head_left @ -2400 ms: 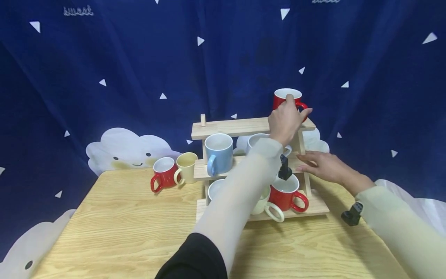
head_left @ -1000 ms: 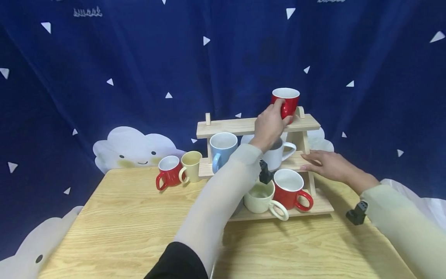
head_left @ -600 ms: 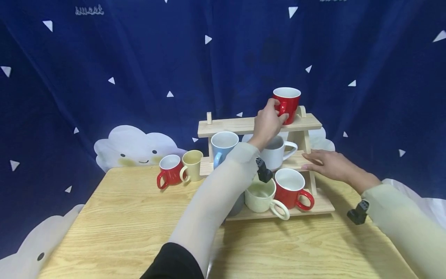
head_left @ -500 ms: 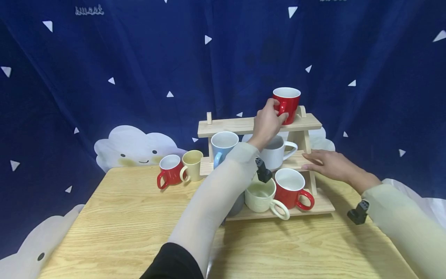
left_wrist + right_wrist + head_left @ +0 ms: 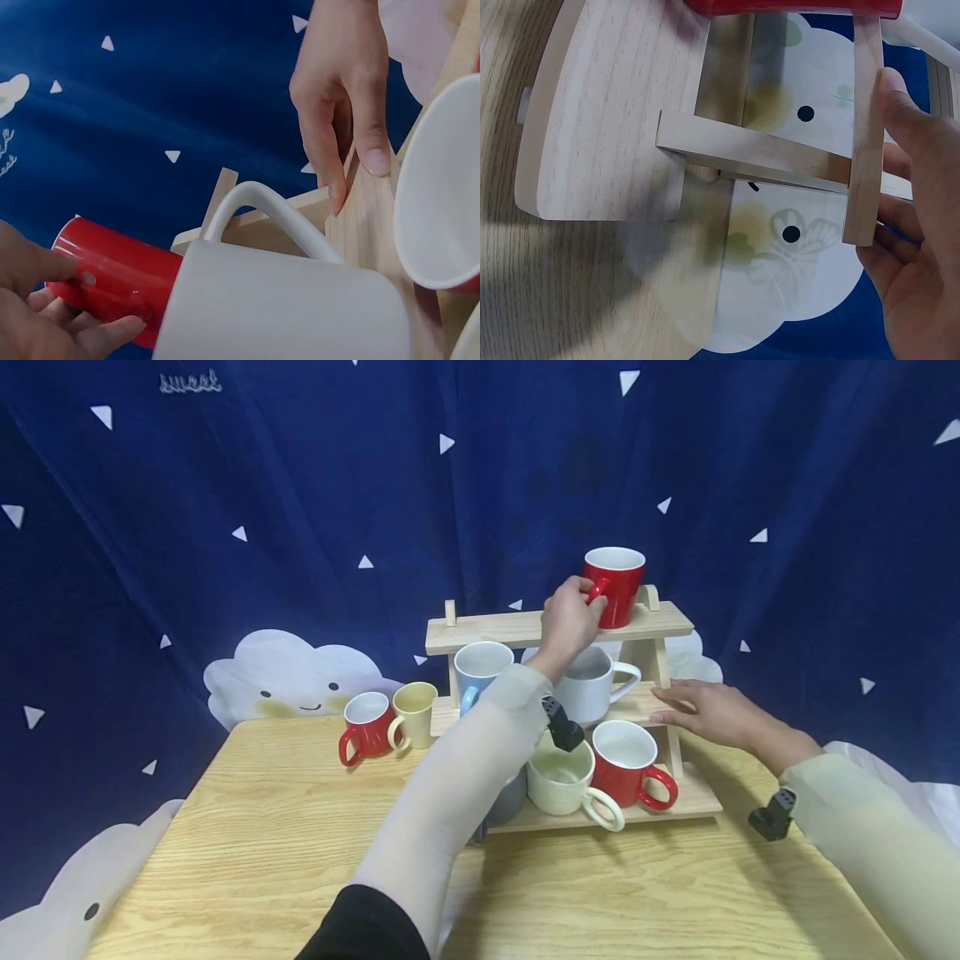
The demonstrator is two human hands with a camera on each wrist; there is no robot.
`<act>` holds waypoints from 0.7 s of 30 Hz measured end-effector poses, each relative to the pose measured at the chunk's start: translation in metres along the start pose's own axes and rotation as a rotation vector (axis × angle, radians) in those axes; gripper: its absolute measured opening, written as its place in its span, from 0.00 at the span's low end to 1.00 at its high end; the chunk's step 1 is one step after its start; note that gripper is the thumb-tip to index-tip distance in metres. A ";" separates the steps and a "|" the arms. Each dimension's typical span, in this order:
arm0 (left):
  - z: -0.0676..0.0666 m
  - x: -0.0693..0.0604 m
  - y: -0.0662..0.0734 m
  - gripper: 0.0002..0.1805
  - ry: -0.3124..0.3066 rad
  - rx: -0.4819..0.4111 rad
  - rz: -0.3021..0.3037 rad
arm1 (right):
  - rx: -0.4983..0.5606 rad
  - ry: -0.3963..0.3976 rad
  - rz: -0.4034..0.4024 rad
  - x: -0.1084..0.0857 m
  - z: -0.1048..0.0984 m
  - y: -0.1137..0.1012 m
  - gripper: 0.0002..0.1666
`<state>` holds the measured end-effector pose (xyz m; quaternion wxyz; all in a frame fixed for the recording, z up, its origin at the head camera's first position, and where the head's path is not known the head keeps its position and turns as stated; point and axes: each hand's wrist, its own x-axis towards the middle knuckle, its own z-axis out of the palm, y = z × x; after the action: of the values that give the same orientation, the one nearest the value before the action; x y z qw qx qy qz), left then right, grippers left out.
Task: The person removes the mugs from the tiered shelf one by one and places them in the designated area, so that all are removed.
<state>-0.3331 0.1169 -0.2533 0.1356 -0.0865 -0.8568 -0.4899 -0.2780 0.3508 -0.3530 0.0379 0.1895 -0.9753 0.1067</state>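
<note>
On the right of the top shelf stands a red mug (image 5: 621,589), upright, its white inside facing up. My left hand (image 5: 568,620) pinches the mug's handle, which points left toward me. In the left wrist view, the fingers of my left hand (image 5: 37,300) are beside the red mug (image 5: 124,274), partly hidden by a white mug (image 5: 285,307). My right hand (image 5: 705,714) grips the right end of the middle shelf of the wooden rack (image 5: 491,631). The right wrist view shows the thumb of my right hand (image 5: 922,195) against the shelf end (image 5: 864,150), fingers on its other side.
On the middle shelf are a light blue mug (image 5: 482,667) and a white mug (image 5: 588,689). Below stand a grey mug (image 5: 510,802), a cream mug (image 5: 558,785) and a red mug (image 5: 618,777). Another red mug (image 5: 367,727) and a yellow mug (image 5: 415,714) stand on the table (image 5: 262,827).
The red mug on the top shelf has turned, its handle swinging from the right round to the left. My left hand has moved left from over the mug to its handle. My right hand stays.
</note>
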 end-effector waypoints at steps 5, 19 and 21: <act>-0.006 -0.001 0.000 0.15 0.026 -0.018 -0.023 | 0.001 -0.003 0.002 0.000 0.000 0.000 0.39; -0.034 -0.002 -0.012 0.13 0.056 -0.180 -0.016 | 0.006 -0.003 -0.005 0.000 -0.001 0.000 0.39; -0.040 -0.003 -0.012 0.13 0.049 -0.229 -0.020 | 0.006 -0.002 -0.006 0.000 -0.001 0.000 0.39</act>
<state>-0.3277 0.0762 -0.2450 0.1407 -0.0807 -0.7925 -0.5879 -0.2778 0.3508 -0.3519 0.0365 0.1924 -0.9745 0.1092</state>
